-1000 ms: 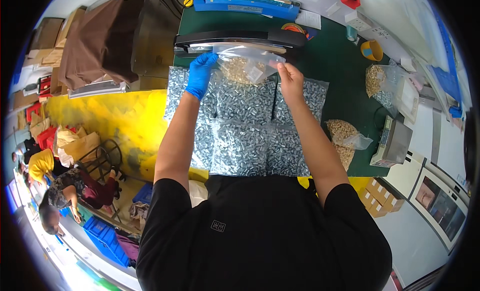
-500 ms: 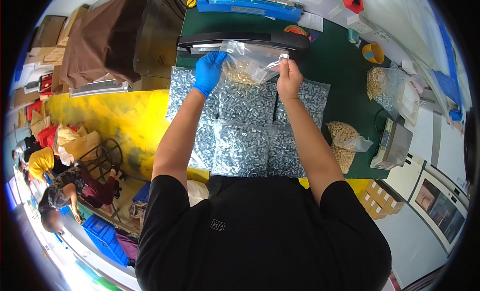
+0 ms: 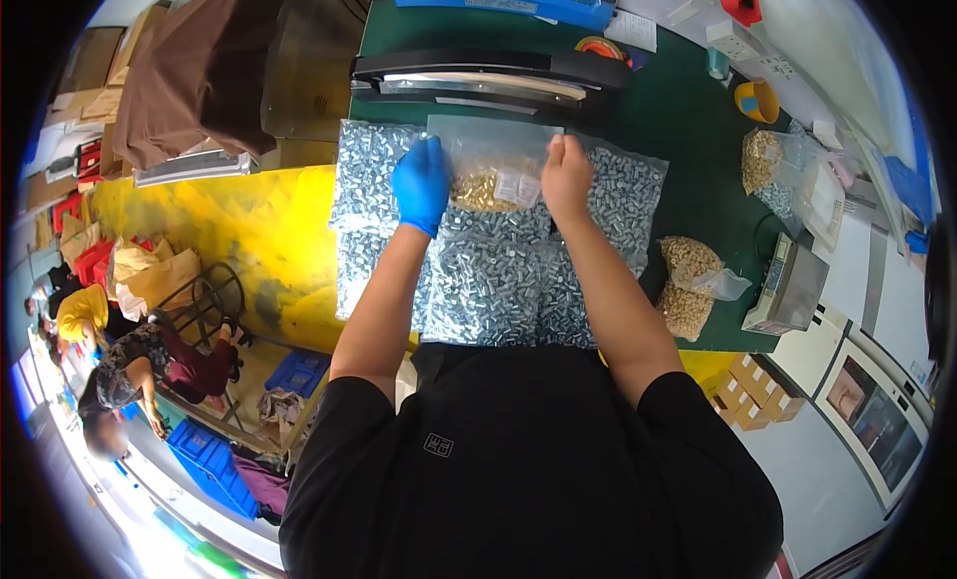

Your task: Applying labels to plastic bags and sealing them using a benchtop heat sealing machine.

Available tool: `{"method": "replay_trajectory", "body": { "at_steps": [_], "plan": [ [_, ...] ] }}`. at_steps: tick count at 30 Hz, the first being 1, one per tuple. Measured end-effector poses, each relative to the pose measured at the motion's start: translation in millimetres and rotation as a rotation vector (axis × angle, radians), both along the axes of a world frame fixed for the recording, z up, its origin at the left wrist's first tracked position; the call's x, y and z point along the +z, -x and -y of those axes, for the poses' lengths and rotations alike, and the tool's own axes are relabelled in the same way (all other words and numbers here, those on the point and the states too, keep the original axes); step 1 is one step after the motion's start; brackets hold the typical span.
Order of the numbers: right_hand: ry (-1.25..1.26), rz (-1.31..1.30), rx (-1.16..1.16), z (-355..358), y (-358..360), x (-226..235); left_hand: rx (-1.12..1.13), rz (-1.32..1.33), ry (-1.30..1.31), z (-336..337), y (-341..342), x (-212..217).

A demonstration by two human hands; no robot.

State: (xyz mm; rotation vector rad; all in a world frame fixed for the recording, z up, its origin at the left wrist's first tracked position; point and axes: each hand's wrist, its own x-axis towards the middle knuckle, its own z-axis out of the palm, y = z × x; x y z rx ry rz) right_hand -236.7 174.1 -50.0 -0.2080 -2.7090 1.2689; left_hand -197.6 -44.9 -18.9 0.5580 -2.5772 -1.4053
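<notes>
Clear bag (image 3: 496, 148) of small brass-coloured pieces (image 3: 482, 192), lying between the blue-gloved left hand (image 3: 421, 185) and the bare right hand (image 3: 566, 175), showing bare film up by the fingertips and carrying its load lower, nearer the palms. Pinching the left edge with gloved fingers, apparently curled together on the film though hiding the exact contact; clamping the right edge between bare thumb and fingers. Sitting over clear bags of silver-coloured parts (image 3: 483, 295), spread under both hands and back toward the wrists; being unable to tell whether resting on them or hovering just above. Facing a long black bench device (image 3: 488, 81), just beyond the fingertips. For doing this hold well, probably needing equal outward pull from both sets of fingers, drawing the bare film flat without stretching it; matching grip heights, so as not to skew the upper edge; leaving the pieces low, out of the span between the fingertips. Likely risking creases when pinching inward, and shifting weight when tipping the load toward the fingertips. Watching also the white label (image 3: 518, 187), lying by the load toward the right fingers: probably better left flat down there than riding up into the smooth film.
</notes>
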Motion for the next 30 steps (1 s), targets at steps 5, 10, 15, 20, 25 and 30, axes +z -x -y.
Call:
{"method": "replay_trajectory", "body": {
  "at_steps": [5, 10, 15, 20, 25, 30],
  "plan": [
    [-0.168, 0.148, 0.024, 11.4, -0.1, 0.1, -0.016, 0.083, 0.050, 12.5, -1.5, -43.6],
    [-0.129, 0.060, 0.005, 11.6, 0.3, -9.2, 0.028, 0.047, -0.138, 13.8, 6.4, -69.9],
    [-0.076, 0.064, -0.042, 12.7, -1.8, -13.7, 0.016, 0.228, -0.122, 16.0, 4.5, -77.8],
    [-0.064, 0.098, -0.055, 10.3, -0.9, -16.3, 0.152, 0.288, -0.411, 7.7, 9.1, -60.1],
    [-0.007, 0.073, -0.056, 14.6, -3.6, -11.3, 0.100, 0.115, -0.452, 13.0, 10.5, -65.1],
    [0.036, -0.061, -0.056, 10.0, 0.1, -13.8, 0.113, 0.027, -0.527, 7.2, 17.4, -52.9]
  ]
}}
